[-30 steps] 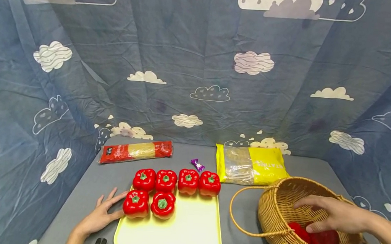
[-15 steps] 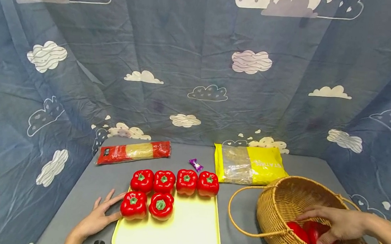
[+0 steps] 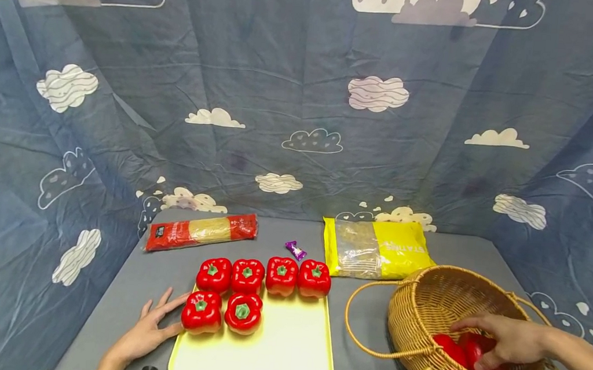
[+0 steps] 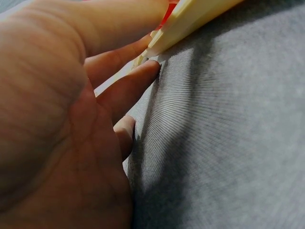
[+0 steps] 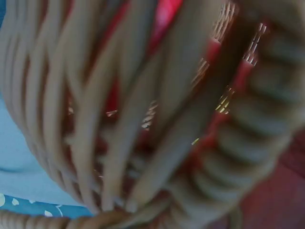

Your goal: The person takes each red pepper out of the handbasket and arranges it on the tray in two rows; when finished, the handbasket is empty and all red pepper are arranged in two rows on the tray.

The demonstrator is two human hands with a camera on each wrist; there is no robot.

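Several red bell peppers with green stems, one of them a front-left pepper, stand in two rows on the back part of a cream tray. My left hand lies at the tray's left edge, fingers spread; in the left wrist view its fingertips touch the tray rim. Inside a wicker basket at the right, my right hand grips a red bell pepper, partly hidden by the fingers. Another red pepper lies beside it. Basket weave blocks the right wrist view.
Behind the tray lie a red pack of noodles, a small purple wrapped candy and a yellow plastic bag. The basket handle sticks out toward the tray. A cloud-patterned cloth hangs around the grey table.
My right hand has lowered into the basket and its fingers have closed around a red bell pepper. The left hand stays at the tray edge. The head view has shifted slightly.
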